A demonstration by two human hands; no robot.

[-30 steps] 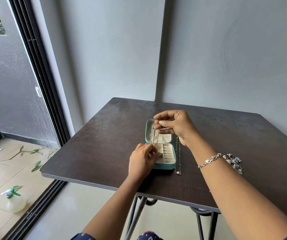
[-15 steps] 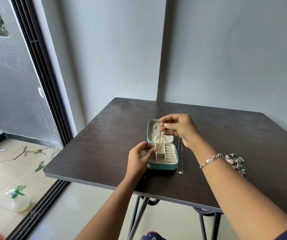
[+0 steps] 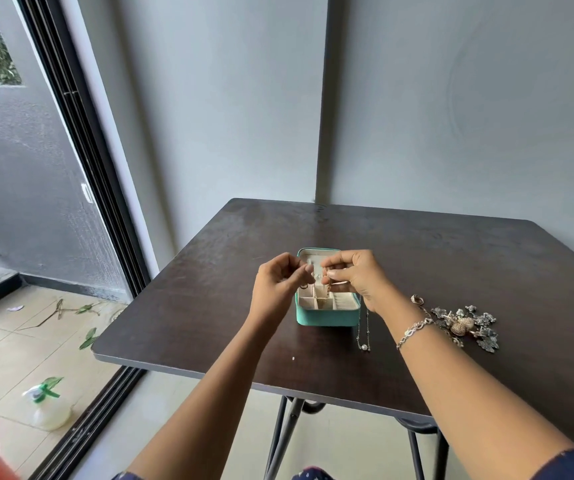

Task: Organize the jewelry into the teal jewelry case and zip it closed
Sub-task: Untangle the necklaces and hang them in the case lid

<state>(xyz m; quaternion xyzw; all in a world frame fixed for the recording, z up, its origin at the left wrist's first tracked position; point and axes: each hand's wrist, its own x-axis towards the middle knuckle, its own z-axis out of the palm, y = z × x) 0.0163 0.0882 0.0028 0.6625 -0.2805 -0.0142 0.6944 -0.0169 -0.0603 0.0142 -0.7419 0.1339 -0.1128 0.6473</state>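
Fingertips (image 3: 334, 272) of the right hand (image 3: 356, 280) pinch a gold chain (image 3: 329, 292) just above the open teal jewelry case (image 3: 327, 318). The left hand (image 3: 278, 289), fingers curled, seems to pinch its other end, probably so it goes into a compartment untangled.

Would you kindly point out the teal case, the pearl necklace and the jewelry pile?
teal case (image 3: 327, 318): head view, front wall.
pearl necklace (image 3: 364, 347): head view, the pearl at its end.
jewelry pile (image 3: 458, 328): head view, gold piece in its middle.
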